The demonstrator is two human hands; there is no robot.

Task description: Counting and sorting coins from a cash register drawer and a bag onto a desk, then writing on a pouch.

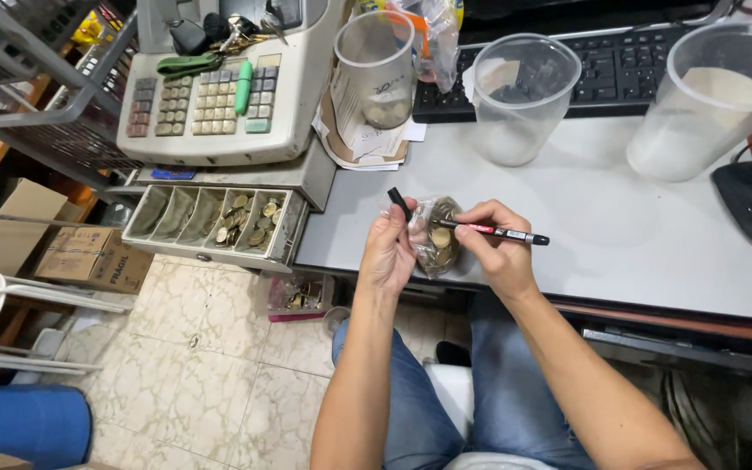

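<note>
Both hands meet over the grey desk's (620, 235) front edge: the left hand (386, 252) grips a clear plastic bag of coins (439, 239) and a black pen cap (399, 204), while the right hand (500, 248) pinches a black marker (498, 231) with its tip on the bag. Left of them, a cash register's (219, 87) open drawer (211, 222) holds coins; clear plastic cups (520, 96) stand behind.

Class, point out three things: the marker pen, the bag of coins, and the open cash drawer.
marker pen (502, 232), head view, on its black barrel.
bag of coins (439, 246), head view, on the coins inside.
cash drawer (211, 251), head view, on its front rim.
</note>
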